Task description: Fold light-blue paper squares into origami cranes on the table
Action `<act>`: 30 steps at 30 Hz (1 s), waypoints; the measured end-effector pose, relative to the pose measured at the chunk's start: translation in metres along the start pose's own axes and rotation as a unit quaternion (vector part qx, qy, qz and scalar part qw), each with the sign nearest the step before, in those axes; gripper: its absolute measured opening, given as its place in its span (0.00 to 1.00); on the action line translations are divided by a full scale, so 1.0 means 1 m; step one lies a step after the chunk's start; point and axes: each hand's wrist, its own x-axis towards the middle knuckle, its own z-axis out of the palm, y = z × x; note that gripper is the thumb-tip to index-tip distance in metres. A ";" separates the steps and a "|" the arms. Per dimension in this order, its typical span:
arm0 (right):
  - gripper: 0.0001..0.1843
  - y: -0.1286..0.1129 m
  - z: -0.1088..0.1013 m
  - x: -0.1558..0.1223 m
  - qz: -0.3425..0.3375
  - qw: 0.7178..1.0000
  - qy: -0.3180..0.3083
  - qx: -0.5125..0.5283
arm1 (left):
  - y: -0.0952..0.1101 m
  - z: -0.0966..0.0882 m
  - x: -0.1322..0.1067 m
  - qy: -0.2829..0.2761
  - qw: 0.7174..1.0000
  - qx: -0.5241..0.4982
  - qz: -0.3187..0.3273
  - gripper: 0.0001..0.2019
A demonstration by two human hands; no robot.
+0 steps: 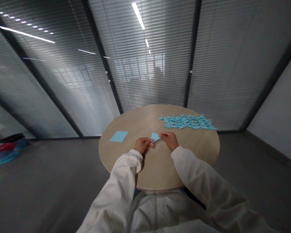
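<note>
- So we've got a small blue paper piece (155,137) near the middle of the round bench (157,171): light blue, straight-edged, looking smaller than the flat blue sheet (119,136) off to the left.
- Left hand (142,145): grip pinched on its left side. Right hand (169,140): grip pinched on its upper right corner.
- Our fingers cover both ends, so we can't make out its full outline or creases.
- Can't count the folded blue shapes (186,122) at far right either; they overlap.
</note>
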 end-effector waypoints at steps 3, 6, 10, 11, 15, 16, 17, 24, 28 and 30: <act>0.16 0.001 -0.001 0.000 0.002 1.000 -0.006 -0.009 | 0.002 -0.002 0.000 0.006 0.999 0.043 0.014 0.21; 0.17 0.003 -0.001 0.001 0.010 1.000 -0.002 -0.014 | 0.001 -0.004 0.000 -0.001 0.997 0.070 0.035 0.22; 0.16 0.007 -0.002 0.003 0.019 1.000 0.013 -0.009 | 0.000 -0.004 -0.001 -0.007 0.989 0.134 0.066 0.22; 0.16 0.007 -0.002 0.003 0.019 1.000 0.013 -0.005 | 0.000 -0.004 -0.002 0.003 0.984 0.161 0.074 0.21; 0.16 0.001 -0.001 0.003 0.017 1.000 0.012 0.019 | 0.004 -0.005 -0.005 0.050 0.958 0.261 0.106 0.20; 0.16 0.000 0.000 0.002 0.017 1.000 0.013 0.021 | 0.005 -0.005 -0.006 0.054 0.954 0.273 0.113 0.20; 0.16 -0.002 0.000 0.002 0.017 1.000 0.013 0.020 | 0.006 -0.005 -0.006 0.054 0.951 0.281 0.118 0.20; 0.15 -0.005 0.001 -0.003 -0.014 1.000 -0.007 0.000 | 0.001 -0.007 -0.001 0.049 0.962 0.214 0.163 0.15; 0.13 -0.005 0.003 -0.006 -0.051 0.998 -0.021 -0.034 | -0.005 -0.008 0.005 0.106 0.976 0.124 0.144 0.16; 0.13 -0.006 0.004 -0.007 -0.057 0.997 -0.036 -0.038 | -0.007 -0.009 0.006 0.127 0.975 0.124 0.129 0.16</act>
